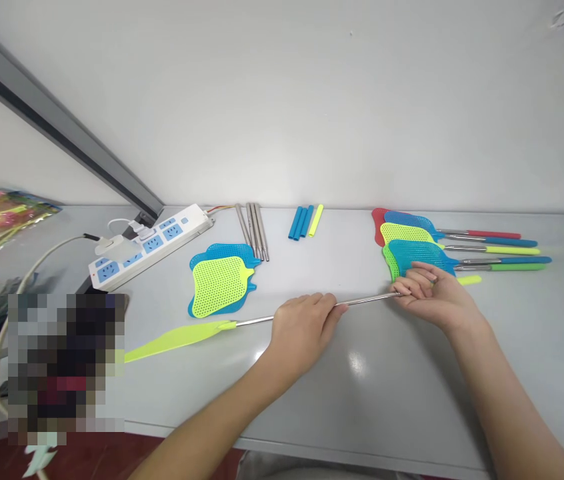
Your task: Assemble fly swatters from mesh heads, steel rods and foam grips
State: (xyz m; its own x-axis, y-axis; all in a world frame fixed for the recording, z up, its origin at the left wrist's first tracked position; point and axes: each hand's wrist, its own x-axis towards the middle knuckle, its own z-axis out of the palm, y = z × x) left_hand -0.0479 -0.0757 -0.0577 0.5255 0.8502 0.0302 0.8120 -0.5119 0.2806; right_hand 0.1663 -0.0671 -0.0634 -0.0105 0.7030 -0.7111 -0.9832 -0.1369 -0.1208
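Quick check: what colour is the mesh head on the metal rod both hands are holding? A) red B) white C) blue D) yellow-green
D: the thin telescopic metal rod, gripped by the left hand and the right hand, ends at the left in a flat yellow-green plastic swatter head seen nearly edge-on above the grey table.

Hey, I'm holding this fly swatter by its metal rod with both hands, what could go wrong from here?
Three things, possibly. The thin silver metal rod is gripped by your left hand and right hand far from the yellow-green mesh swatter head, so it could bend or pull apart. The head lies close to the loose blue and yellow-green swatter heads and might sweep them. Your right hand touches the pile of finished swatters and could knock it.
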